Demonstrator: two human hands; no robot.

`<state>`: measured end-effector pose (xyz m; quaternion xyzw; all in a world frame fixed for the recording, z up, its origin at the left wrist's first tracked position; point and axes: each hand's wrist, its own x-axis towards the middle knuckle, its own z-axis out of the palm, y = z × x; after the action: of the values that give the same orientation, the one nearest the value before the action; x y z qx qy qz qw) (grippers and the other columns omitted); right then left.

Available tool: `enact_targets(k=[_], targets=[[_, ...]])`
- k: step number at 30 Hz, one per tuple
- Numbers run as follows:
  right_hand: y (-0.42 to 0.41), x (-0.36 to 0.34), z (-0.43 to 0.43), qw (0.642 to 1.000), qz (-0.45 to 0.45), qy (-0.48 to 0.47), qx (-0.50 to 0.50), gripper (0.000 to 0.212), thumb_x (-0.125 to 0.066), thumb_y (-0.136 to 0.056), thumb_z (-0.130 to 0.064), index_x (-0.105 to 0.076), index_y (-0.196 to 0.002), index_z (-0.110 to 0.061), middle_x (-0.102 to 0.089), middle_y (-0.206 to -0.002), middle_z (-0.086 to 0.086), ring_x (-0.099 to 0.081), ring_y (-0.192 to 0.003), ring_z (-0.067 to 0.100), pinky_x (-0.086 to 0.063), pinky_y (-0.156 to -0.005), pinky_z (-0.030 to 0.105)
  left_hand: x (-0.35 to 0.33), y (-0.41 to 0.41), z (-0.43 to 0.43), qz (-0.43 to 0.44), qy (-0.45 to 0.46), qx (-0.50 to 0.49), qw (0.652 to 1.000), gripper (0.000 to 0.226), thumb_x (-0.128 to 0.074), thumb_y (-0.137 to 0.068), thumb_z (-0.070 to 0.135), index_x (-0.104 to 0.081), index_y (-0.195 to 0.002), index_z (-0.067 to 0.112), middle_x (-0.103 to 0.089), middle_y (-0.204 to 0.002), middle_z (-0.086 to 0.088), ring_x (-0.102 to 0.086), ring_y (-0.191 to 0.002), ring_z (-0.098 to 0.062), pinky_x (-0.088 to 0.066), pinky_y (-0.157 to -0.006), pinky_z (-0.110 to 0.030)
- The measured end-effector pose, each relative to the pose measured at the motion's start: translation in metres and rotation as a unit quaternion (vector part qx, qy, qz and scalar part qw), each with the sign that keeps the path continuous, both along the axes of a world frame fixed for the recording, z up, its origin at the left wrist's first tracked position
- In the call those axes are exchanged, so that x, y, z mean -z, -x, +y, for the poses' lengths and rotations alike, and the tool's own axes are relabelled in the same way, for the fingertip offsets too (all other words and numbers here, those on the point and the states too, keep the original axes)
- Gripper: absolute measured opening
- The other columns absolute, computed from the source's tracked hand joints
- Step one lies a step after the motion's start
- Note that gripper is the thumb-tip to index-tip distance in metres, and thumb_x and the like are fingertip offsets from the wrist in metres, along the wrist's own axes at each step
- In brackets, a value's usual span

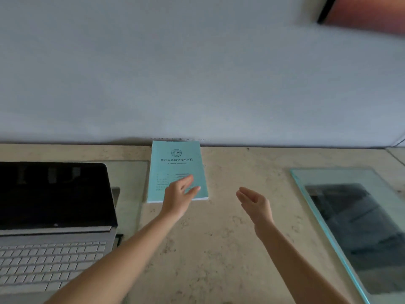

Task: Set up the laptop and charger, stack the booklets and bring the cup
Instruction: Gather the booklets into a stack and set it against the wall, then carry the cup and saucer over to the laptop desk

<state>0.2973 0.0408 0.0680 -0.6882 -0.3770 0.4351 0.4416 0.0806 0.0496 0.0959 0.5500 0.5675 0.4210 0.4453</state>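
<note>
A stack of light blue booklets point(175, 163) lies flat on the beige stone table point(241, 216), its far edge against the wall. My left hand point(178, 195) hovers over the stack's near right corner, fingers spread, holding nothing. My right hand point(255, 204) floats to the right of the stack, above bare table, open and apart from it. A silver laptop point(54, 227) stands open at the left with a dark screen and a pale keyboard. No charger or cup is in view.
A glass sheet point(350, 227) with a teal edge covers the table's right side. Another glass pane point(129, 183) lies under the laptop. A pale wall point(197, 73) closes the back. A dark-edged reddish object point(368, 12) shows at the top right.
</note>
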Motion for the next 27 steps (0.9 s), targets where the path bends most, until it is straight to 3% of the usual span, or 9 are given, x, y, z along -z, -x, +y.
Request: enact_targets(k=[5,9,10,11,14,15,19,24,27], targets=[[-0.069,-0.026,-0.075,0.997,-0.010,-0.047,0.052,0.041,-0.072,-0.082,-0.027,-0.066,-0.120,-0.012,-0.069,-0.116,0.002,-0.064,-0.097,0.006,-0.051,-0.084,0.024,-0.022,-0.060,-0.042,0.000,0.011,0.076,0.997,0.052,-0.068,-0.083,0.009,-0.050,-0.130,-0.007,-0.055,-0.133,-0.016,-0.053,-0.124,-0.022,-0.038,-0.098,-0.016],[-0.126,-0.035,-0.139,0.989,-0.055,-0.054,0.125,0.037,-0.069,-0.086,-0.021,-0.061,-0.110,0.006,-0.060,-0.115,0.031,-0.046,-0.109,0.048,-0.054,-0.083,0.044,-0.023,-0.124,-0.070,-0.026,0.037,0.155,0.987,0.056,-0.066,-0.083,0.003,-0.043,-0.133,-0.010,-0.048,-0.138,-0.024,-0.050,-0.127,-0.025,-0.038,-0.097,-0.015],[-0.140,-0.034,-0.156,0.986,-0.055,-0.055,0.146,0.033,-0.069,-0.086,-0.019,-0.064,-0.106,0.006,-0.061,-0.112,0.031,-0.033,-0.093,0.007,-0.053,-0.075,0.033,-0.021,-0.142,-0.077,-0.031,0.044,0.175,0.983,0.056,-0.065,-0.084,0.001,-0.043,-0.133,-0.011,-0.047,-0.138,-0.025,-0.050,-0.127,-0.026,-0.037,-0.097,-0.016],[-0.152,-0.033,-0.174,0.983,-0.053,-0.052,0.168,0.026,-0.070,-0.085,-0.018,-0.069,-0.102,0.002,-0.064,-0.111,0.028,-0.060,-0.080,0.014,-0.047,-0.068,0.021,-0.018,-0.160,-0.085,-0.032,0.054,0.198,0.978,0.055,-0.064,-0.084,0.000,-0.042,-0.133,-0.011,-0.047,-0.138,-0.027,-0.050,-0.127,-0.027,-0.038,-0.098,-0.018],[-0.188,-0.029,-0.228,0.971,-0.052,-0.052,0.229,0.013,-0.070,-0.085,-0.015,-0.073,-0.092,-0.005,-0.064,-0.113,0.027,-0.032,-0.087,0.008,-0.047,-0.057,0.021,-0.005,-0.211,-0.114,-0.027,0.087,0.269,0.959,0.056,-0.066,-0.084,0.006,-0.044,-0.132,-0.010,-0.048,-0.137,-0.026,-0.050,-0.127,-0.026,-0.038,-0.100,-0.022],[-0.200,-0.027,-0.246,0.965,-0.049,-0.048,0.253,0.010,-0.070,-0.085,-0.016,-0.074,-0.090,-0.008,-0.066,-0.113,0.024,-0.056,-0.105,0.043,-0.053,-0.063,0.025,0.000,-0.226,-0.124,-0.013,0.095,0.292,0.952,0.057,-0.067,-0.083,0.011,-0.045,-0.132,-0.009,-0.050,-0.136,-0.024,-0.052,-0.126,-0.024,-0.040,-0.100,-0.022],[-0.240,-0.014,-0.316,0.937,-0.039,-0.026,0.346,0.040,-0.070,-0.086,-0.022,-0.064,-0.122,-0.006,-0.067,-0.123,0.006,-0.064,-0.102,0.016,-0.048,-0.093,0.027,0.024,-0.277,-0.164,0.050,0.120,0.358,0.925,0.059,-0.071,-0.082,0.027,-0.052,-0.130,0.000,-0.058,-0.131,-0.016,-0.057,-0.120,-0.018,-0.043,-0.094,-0.019],[-0.262,0.027,-0.376,0.916,-0.005,0.040,0.399,0.047,-0.068,-0.087,-0.027,-0.059,-0.129,-0.007,-0.063,-0.128,0.008,-0.060,-0.112,0.020,-0.048,-0.096,0.035,0.058,-0.316,-0.199,0.104,0.171,0.369,0.908,0.055,-0.070,-0.083,0.030,-0.054,-0.128,0.002,-0.058,-0.132,-0.014,-0.055,-0.123,-0.018,-0.041,-0.096,-0.024],[-0.255,0.050,-0.391,0.913,0.077,0.091,0.390,0.053,-0.062,-0.089,-0.040,-0.054,-0.133,-0.011,-0.059,-0.130,0.006,-0.058,-0.108,0.019,-0.055,-0.076,0.035,0.074,-0.324,-0.206,0.120,0.196,0.343,0.911,0.059,-0.071,-0.082,0.029,-0.052,-0.130,0.001,-0.058,-0.131,-0.016,-0.055,-0.121,-0.021,-0.042,-0.102,-0.031]])
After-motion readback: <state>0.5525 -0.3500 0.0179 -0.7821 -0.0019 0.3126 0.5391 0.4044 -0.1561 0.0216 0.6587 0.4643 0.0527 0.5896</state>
